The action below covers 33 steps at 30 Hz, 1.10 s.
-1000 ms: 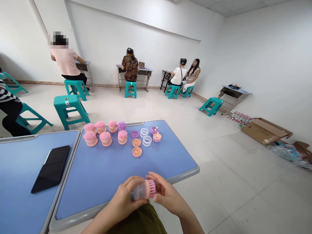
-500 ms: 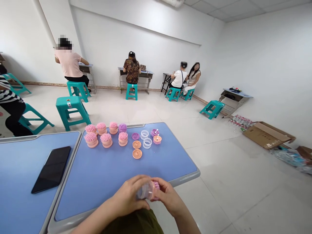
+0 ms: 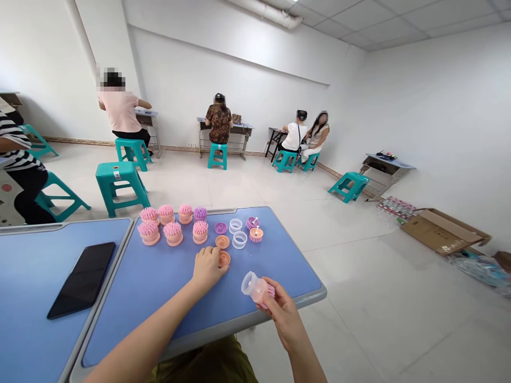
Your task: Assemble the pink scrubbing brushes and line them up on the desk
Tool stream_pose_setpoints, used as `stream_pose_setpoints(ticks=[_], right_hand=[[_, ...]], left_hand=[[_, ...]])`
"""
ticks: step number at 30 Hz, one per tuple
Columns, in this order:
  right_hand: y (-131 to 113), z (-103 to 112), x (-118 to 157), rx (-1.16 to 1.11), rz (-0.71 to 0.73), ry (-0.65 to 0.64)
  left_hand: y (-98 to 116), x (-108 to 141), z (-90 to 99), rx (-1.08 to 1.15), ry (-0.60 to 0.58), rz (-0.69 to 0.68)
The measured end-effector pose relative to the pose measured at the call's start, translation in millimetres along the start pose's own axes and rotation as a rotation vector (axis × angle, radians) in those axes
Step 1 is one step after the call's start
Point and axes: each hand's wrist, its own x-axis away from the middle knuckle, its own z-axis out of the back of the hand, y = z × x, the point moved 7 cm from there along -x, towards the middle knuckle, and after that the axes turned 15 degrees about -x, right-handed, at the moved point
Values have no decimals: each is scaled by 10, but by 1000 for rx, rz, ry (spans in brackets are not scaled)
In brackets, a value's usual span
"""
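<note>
My left hand [image 3: 208, 267] rests on the blue table [image 3: 275, 266], its fingertips at the edge of a peach plastic disc [image 3: 224, 259]. My right hand [image 3: 281, 314] holds a pink-bristled brush [image 3: 255, 288] with a clear plastic cup on its back. Further up the tabletop stand several pink brushes on peach bases [image 3: 173, 233], with a purple brush [image 3: 200, 214] behind them. Near these lie a second peach disc [image 3: 222, 242], a purple disc [image 3: 221, 228], two clear rings [image 3: 239, 240] and small bristled parts [image 3: 256, 234].
A black smartphone [image 3: 81, 280] lies on the adjoining blue table [image 3: 40, 276]. Teal plastic stools [image 3: 117, 186] stand on the tiled floor. A person in a striped top [image 3: 18, 154] sits at left, others sit at the far desks, and an open cardboard box [image 3: 443, 232] lies at right.
My left hand has let go of the brush and moved forward to the peach disc. My right hand has carried the brush to the right, away from my body.
</note>
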Motion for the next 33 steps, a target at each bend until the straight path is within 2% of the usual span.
stream_pose_setpoints(ticks=[3,8,11,13,17,19,22,24,27,30,33], right_hand=[[-65,-58,9,149,89,-40],[-249,-305,92,513,291,-204],[-286,-425,150,637,310,-297],[-296,-461,185,663,313,-336],[-282,-432,231,570,277,-371],[-253,-386,238,458,217,-359],[-220,-348,248,312,156,-346],[-214,-346,249,261,148,-340],[-203,-357,240,208,146,-351],[-190,-386,245,142,168,-418],[-186,-397,268,108,205,-467]], left_hand=[[149,195,110,-9,-11,-118],[404,581,281,-1,-53,-309],[447,701,325,11,-80,-366],[443,746,361,96,-88,-407],[400,817,536,508,-16,-491],[329,827,575,728,-3,-435],[230,835,499,944,-80,-261],[212,863,434,1030,-165,-188],[208,922,402,1120,-246,-155],[191,982,444,1124,-210,-193],[182,1039,468,1036,-150,-261]])
